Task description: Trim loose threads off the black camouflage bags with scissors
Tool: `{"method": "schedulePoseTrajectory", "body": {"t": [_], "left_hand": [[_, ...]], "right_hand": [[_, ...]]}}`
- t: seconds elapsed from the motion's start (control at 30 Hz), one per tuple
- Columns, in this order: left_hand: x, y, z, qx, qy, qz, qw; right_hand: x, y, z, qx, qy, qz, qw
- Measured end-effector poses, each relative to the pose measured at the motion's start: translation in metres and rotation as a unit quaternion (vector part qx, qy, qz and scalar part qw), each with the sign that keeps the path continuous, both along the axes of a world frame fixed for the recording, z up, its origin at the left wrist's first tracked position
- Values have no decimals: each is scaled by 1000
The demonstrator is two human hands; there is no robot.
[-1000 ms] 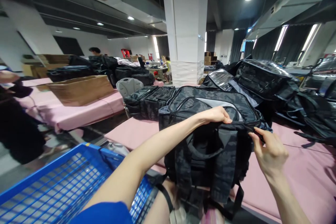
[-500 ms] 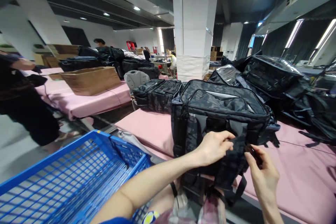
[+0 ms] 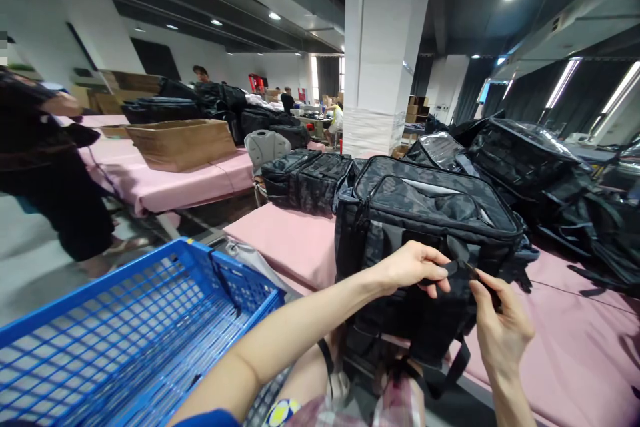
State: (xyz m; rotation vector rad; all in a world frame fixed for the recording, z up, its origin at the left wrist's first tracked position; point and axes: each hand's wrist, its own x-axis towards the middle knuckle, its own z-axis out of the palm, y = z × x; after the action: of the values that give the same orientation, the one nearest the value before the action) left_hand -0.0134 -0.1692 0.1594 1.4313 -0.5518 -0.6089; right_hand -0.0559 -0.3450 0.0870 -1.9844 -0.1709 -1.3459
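A large black-grey camouflage bag (image 3: 430,193) stands upright at the pink table's near edge, its zipped top facing up. In front of it, my left hand (image 3: 417,268) reaches across and pinches a short black strap (image 3: 454,267) between thumb and fingers. My right hand (image 3: 503,320) is closed around a small dark pointed tool (image 3: 471,271), which looks like thread snips; the palm hides most of it. Its tip is at the strap's right end; whether they touch I cannot tell. Loose webbing (image 3: 456,370) hangs below the bag.
A blue plastic crate (image 3: 165,257) stands at my left. More camouflage bags (image 3: 305,180) lie behind, and a heap of them (image 3: 530,153) is at right on the pink table (image 3: 575,347). Farther left are a cardboard box (image 3: 180,147) and a person in black (image 3: 55,173).
My left hand has taken a short black strap and holds it out toward the right hand. The tool's tip has come up to the strap. The view has shifted slightly left.
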Motion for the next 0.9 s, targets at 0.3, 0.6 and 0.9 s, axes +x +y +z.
{"method": "schedulePoseTrajectory", "body": {"t": [0.3, 0.6, 0.9], "left_hand": [[5, -2, -8, -21, 62, 94, 993], [-2, -22, -13, -127, 39, 198, 971], [-58, 0, -59, -82, -310, 287, 903]], "right_hand": [[-2, -4, 5, -48, -13, -1, 999], [-14, -2, 24, -196, -67, -57, 977], [-13, -25, 6, -81, 3, -63, 995]]}}
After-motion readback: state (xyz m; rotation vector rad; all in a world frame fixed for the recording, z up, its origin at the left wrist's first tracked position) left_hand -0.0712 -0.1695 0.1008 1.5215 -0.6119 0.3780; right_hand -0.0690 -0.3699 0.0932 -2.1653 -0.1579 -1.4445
